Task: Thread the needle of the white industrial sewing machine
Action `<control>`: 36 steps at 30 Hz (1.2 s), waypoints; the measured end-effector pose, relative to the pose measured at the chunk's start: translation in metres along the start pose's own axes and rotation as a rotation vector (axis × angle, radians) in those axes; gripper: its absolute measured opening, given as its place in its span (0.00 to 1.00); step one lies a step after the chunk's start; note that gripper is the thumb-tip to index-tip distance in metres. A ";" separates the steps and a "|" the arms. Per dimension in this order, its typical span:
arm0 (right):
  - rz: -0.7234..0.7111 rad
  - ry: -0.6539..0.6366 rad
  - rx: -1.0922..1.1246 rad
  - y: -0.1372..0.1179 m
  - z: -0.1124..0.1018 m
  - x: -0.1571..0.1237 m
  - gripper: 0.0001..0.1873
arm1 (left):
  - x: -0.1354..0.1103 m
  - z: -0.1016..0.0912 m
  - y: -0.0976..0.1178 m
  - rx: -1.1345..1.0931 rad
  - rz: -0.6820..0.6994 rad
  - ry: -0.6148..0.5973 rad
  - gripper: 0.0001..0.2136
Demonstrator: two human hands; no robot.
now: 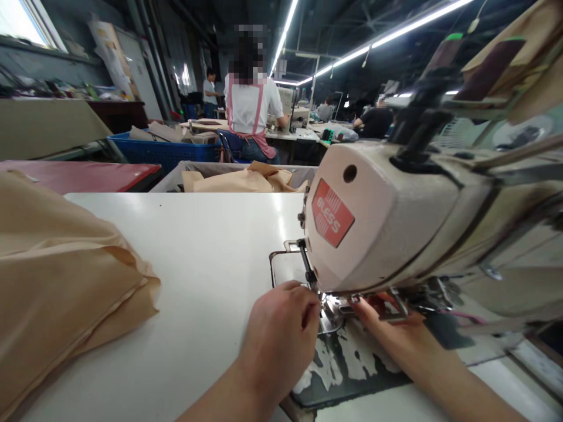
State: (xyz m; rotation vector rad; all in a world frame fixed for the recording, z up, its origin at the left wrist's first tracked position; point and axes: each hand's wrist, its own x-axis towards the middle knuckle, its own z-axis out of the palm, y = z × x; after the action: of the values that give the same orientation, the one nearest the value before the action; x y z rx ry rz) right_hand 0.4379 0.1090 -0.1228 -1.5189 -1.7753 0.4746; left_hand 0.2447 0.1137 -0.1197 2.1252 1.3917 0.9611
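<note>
My left hand [281, 334] is closed beside the needle area of a sewing machine [378, 211]. Its fingertips are tucked in, so whatever they pinch is hidden. From the right, my right hand [396, 334] reaches under the machine head, with one digit stretched towards the metal presser foot [332, 310]. Its other fingers are partly covered by a metal guard, and I see nothing held in them. Below both hands lies a dark machine bed plate [352, 381] with worn, peeling pale patches. The needle and any thread are too small to make out.
Tan fabric [65, 281] is heaped on the left of the white table [197, 234]. Beyond the table edge stand a bin holding tan cloth [237, 179] and a blue crate [162, 151]. A person [250, 111] sits ahead at another machine. Thread cones [488, 67] rise at upper right.
</note>
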 end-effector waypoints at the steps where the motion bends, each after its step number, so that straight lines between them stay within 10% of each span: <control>1: 0.005 0.014 -0.011 -0.001 0.001 0.000 0.16 | 0.001 0.000 0.000 0.000 -0.002 0.004 0.08; 36: 0.002 -0.024 -0.103 -0.005 0.004 0.005 0.12 | 0.002 0.002 -0.001 -0.001 -0.037 0.014 0.09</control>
State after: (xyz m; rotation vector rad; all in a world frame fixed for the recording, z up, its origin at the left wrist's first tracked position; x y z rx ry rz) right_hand 0.4311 0.1129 -0.1205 -1.5920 -1.8417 0.4095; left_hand 0.2458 0.1158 -0.1216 2.0887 1.4322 0.9644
